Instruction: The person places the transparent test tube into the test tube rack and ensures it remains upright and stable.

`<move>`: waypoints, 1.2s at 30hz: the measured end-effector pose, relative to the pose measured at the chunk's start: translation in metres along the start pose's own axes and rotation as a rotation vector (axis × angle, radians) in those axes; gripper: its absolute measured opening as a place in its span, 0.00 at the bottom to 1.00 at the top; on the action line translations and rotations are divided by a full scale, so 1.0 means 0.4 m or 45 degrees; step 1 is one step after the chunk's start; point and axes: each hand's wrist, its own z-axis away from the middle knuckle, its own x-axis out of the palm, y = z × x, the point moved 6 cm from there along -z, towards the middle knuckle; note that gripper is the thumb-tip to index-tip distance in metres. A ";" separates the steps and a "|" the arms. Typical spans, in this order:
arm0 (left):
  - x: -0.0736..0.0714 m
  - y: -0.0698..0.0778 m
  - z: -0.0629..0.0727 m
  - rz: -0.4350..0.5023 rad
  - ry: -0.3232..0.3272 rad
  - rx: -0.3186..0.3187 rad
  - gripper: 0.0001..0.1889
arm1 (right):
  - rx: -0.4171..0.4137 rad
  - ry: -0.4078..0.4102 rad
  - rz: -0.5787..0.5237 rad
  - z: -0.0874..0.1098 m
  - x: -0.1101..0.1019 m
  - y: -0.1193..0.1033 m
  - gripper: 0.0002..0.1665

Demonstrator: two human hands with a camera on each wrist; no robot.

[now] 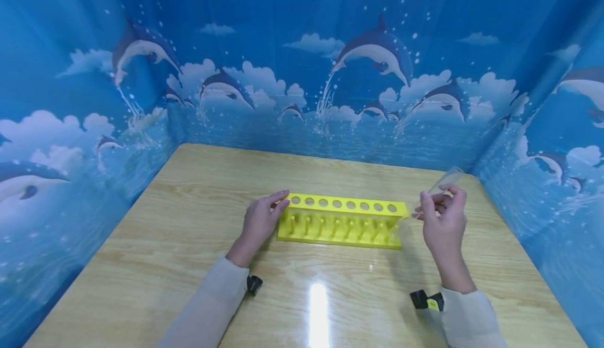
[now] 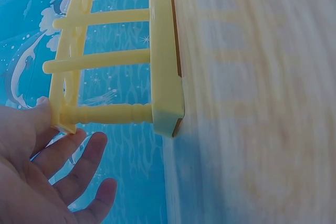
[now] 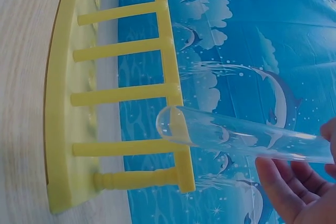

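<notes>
In the head view, the yellow test tube rack (image 1: 341, 213) stands upright on the wood-grain bench (image 1: 377, 311), one row of eight round holes along its top and a row of pegs on the near side. My left grip (image 1: 261, 216) pinches the left end of the top plate between thumb and finger. Past the right end, my right grip (image 1: 445, 222) pinches a clear test tube (image 1: 448, 179), tilted, its raised end far and to the right. A dolphin-printed curtain (image 1: 264, 49) hangs along the far side, left and right. The left wrist view shows my thumb and forefinger at that corner of the rack, my other fingers loosely bent and spread apart. In the right wrist view, the tube's rounded end overlaps the rack's right end; whether they touch I cannot tell. My thumb is partly cut off there.
</notes>
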 end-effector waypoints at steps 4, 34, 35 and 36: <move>-0.001 0.000 0.001 -0.003 0.002 0.003 0.18 | -0.016 0.032 -0.067 -0.004 -0.002 -0.005 0.20; -0.003 0.002 -0.006 0.010 0.005 0.001 0.17 | -0.176 0.160 -0.234 -0.031 -0.010 -0.034 0.20; -0.002 0.002 -0.006 0.012 0.006 0.008 0.17 | -0.182 0.163 -0.246 -0.031 -0.009 -0.034 0.19; -0.002 0.002 -0.006 0.013 0.006 0.014 0.17 | -0.185 0.165 -0.254 -0.031 -0.009 -0.035 0.19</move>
